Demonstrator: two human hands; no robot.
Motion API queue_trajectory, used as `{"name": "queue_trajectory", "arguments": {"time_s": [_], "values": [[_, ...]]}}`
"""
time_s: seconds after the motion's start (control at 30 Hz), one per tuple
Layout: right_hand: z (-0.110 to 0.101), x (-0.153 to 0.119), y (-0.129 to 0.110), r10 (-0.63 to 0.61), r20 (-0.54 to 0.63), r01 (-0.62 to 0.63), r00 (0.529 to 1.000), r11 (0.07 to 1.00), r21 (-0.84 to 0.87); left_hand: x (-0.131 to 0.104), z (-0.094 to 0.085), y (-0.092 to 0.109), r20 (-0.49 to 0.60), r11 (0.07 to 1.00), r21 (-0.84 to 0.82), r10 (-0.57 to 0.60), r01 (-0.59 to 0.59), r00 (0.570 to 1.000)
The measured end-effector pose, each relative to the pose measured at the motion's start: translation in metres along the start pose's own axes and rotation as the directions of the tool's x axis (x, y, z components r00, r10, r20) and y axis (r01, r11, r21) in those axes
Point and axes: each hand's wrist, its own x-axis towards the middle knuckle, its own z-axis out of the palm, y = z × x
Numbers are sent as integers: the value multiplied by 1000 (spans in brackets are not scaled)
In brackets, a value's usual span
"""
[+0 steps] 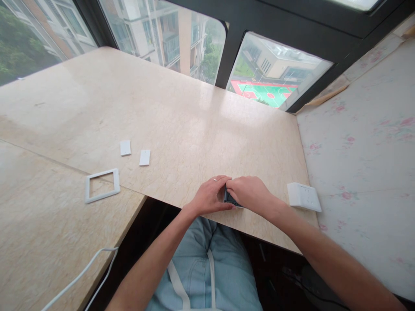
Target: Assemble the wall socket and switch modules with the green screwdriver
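Note:
Close to the front edge of the marble-patterned counter, my left hand (212, 195) curves round a small dark switch body (230, 198) with a pale lower edge, thumb along the near side. My right hand (249, 192) is closed against its top and right side with the fingers curled. Much of the piece is covered by both hands, and anything small under the right fingertips is hidden. A white rectangular switch frame (118, 181) lies to the left. Beyond it are two white switch covers, one (125, 148) farther away and the other (145, 158) nearer.
To the right, a white socket box (303, 196) sits on the counter (181, 116) beside the papered wall (363, 172). Windows with dark frames (223, 65) border the far side. A white cable (81, 273) runs over the left counter's edge, above a dark gap.

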Motion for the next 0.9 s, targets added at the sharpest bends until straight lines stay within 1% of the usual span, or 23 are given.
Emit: {"name": "queue_trajectory", "arguments": {"time_s": [0.13, 0.27, 0.5, 0.6, 0.63, 0.7, 0.77, 0.83, 0.87, 0.9], "values": [[1, 2, 8, 48, -27, -45, 998, 994, 102, 1, -2, 3, 3, 1000, -21, 15, -15, 1000], [2, 1, 16, 65, -51, -53, 997, 979, 197, 0, -1, 1, -2, 1000, -20, 4, -4, 1000], [10, -1, 26, 46, -107, -4, 993, 932, 363, -1, 0, 0, -17, 1000, -21, 10, -10, 1000], [8, -5, 27, 54, -138, 11, 989, 901, 433, -1, 1, 0, -25, 1000, -23, 6, -6, 1000], [6, -7, 28, 67, -163, 21, 984, 875, 484, -1, 1, 0, -29, 1000, -23, -1, 1, 1000], [-1, -15, 32, 127, -229, 46, 965, 780, 624, -1, 1, -1, -33, 1000, -21, -16, 15, 999], [-9, -24, 37, 241, -307, 80, 921, 654, 752, -2, 1, -2, -34, 1000, -17, -22, 21, 999], [-17, -34, 41, 359, -371, 131, 856, 544, 829, -2, 1, -2, -32, 1000, -19, -21, 21, 999], [-19, -37, 43, 390, -388, 156, 835, 509, 846, -2, 1, -2, -29, 1000, -21, -21, 21, 999], [-21, -40, 44, 390, -396, 175, 831, 493, 852, -2, 1, -3, -27, 999, -25, -21, 21, 999]]}}
